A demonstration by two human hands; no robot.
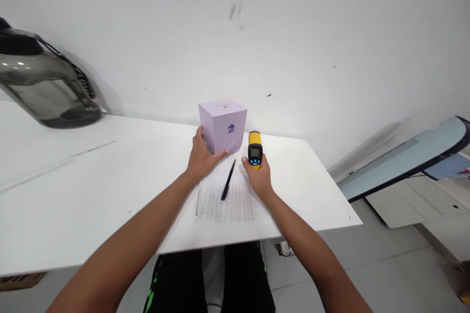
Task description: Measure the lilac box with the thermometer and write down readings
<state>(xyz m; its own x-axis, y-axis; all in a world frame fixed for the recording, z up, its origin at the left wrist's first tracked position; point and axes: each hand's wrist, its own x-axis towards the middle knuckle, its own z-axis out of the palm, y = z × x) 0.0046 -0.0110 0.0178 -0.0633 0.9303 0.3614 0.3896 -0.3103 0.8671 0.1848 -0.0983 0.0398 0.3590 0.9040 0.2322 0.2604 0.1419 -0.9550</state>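
Note:
A lilac cube-shaped box [223, 124] stands on the white table [84, 195] near the wall. My left hand [201, 156] grips its lower left corner, fingers wrapped along the front base. My right hand [259, 176] holds a yellow and black infrared thermometer gun [254, 149] upright by the handle, just right of the box, its small screen facing me. Between my hands a black pen [228, 179] lies on a printed sheet of paper [223, 200].
A dark translucent plastic jug-like object [40, 88] sits at the far left of the table. The table's right edge ends near a pale blue panel [407, 156] and white floor pieces [414, 200]. The white wall rises right behind the box.

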